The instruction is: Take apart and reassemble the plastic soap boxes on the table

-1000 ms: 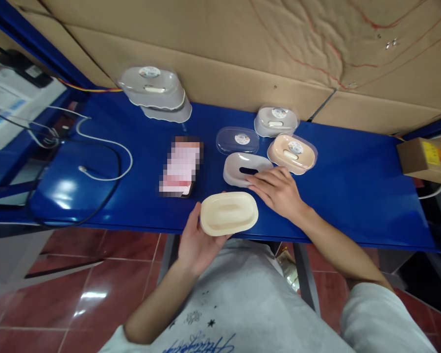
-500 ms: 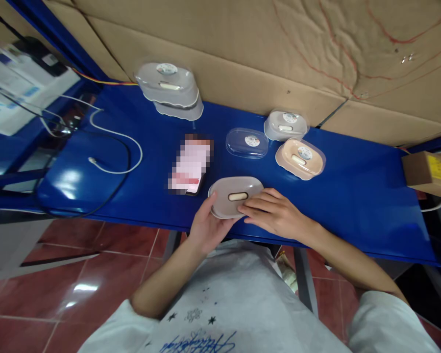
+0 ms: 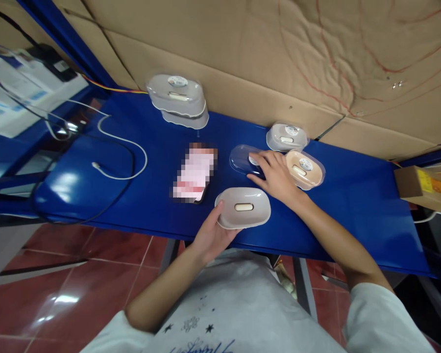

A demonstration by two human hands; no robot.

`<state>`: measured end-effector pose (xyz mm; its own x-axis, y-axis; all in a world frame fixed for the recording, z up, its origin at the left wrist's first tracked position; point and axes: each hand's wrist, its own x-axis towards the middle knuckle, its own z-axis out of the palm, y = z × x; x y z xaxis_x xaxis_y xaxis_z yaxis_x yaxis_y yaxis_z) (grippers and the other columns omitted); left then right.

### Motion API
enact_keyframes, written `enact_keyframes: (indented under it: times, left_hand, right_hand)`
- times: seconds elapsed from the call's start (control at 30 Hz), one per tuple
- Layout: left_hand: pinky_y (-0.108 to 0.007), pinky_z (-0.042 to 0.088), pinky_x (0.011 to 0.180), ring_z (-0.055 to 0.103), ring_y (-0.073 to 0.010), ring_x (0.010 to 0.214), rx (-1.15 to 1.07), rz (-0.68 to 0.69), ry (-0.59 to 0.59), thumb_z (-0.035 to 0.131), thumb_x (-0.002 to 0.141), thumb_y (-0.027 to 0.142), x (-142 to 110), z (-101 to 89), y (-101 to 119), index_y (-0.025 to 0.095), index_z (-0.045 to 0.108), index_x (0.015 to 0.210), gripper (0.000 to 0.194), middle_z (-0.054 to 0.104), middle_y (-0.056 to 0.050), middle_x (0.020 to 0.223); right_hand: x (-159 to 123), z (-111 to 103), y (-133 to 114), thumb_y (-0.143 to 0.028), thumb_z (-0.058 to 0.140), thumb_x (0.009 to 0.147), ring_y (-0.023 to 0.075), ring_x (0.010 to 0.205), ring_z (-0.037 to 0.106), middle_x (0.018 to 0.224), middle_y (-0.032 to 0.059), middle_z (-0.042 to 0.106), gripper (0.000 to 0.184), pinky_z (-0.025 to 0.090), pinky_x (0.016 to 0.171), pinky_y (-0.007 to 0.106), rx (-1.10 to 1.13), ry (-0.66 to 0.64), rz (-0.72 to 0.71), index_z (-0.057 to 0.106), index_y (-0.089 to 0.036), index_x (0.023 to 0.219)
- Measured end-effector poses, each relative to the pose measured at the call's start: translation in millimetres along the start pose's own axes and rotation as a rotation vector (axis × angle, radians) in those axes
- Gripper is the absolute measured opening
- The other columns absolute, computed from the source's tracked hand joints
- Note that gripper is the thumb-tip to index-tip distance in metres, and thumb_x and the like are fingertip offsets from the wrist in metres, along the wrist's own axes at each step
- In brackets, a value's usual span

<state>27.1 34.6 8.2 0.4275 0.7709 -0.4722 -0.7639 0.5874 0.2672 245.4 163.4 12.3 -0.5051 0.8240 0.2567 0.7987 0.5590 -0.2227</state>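
Note:
My left hand (image 3: 213, 231) grips a shallow grey oval plastic dish (image 3: 257, 215) by its left end, thumb on the rim and fingers underneath. A pale elongated piece sits in the middle of the dish. Farther back, my right hand (image 3: 277, 176) reaches over a clear oval plastic lid (image 3: 238, 158) bearing a round label. Its thumb and fingers are apart around the lid's right end, partly covering the label; whether they touch it is unclear. Just right of that hand lies a peach oval dish (image 3: 308, 179) under a clear lid, partly hidden by the hand.
Behind stands a grey lidded dish (image 3: 279, 142). Two more are stacked (image 3: 185, 105) at the back left. A phone (image 3: 194, 174), its screen blurred out, lies left of centre. Cables (image 3: 145, 159) run over the table's left side. A cardboard box (image 3: 407, 184) stands at the right.
My right hand has left the grey dish and moved forward to the clear lid. My left hand still holds the dish. The whole view has shifted slightly.

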Motion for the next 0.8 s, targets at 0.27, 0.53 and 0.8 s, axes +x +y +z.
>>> enact_keyframes:
  times: [0.27, 0.53, 0.8]
  left_hand:
    - [-0.050, 0.035, 0.131, 0.050, -0.0303, 0.153, -0.003, -0.019, -0.043, 0.061, 0.106, 0.050, 3.7, -2.1, 0.2, 0.022, 0.067, 0.144, 0.048, 0.073, -0.007, 0.143]
    - [-0.060, 0.039, 0.126, 0.052, -0.0382, 0.150, -0.001, -0.068, -0.217, 0.045, 0.107, 0.067, 6.7, -7.7, 3.7, 0.017, 0.064, 0.149, 0.067, 0.066, -0.015, 0.152]
    - [-0.055, 0.047, 0.120, 0.063, -0.0335, 0.139, 0.013, -0.073, -0.201, 0.039, 0.109, 0.066, 6.4, -7.7, 5.3, 0.017, 0.070, 0.142, 0.066, 0.072, -0.014, 0.143]
  right_hand:
    - [-7.0, -11.7, -0.9, -0.042, 0.064, 0.104, 0.0313, 0.135, 0.065, 0.139, 0.0141, 0.070, 0.039, 0.053, 0.117, 0.054, 0.318, 0.126, -0.024, 0.067, -0.022, 0.138]
    - [-48.4, -43.8, -39.0, -0.027, 0.059, 0.108, 0.0207, 0.123, 0.071, 0.128, 0.0051, 0.076, 0.026, 0.059, 0.107, 0.041, 0.739, -0.039, -0.051, 0.070, -0.028, 0.131]
    - [-71.4, -39.8, -48.9, -0.019, 0.066, 0.103, 0.0253, 0.131, 0.067, 0.134, 0.0064, 0.072, 0.035, 0.054, 0.113, 0.052, 0.549, 0.035, -0.302, 0.066, -0.030, 0.136]
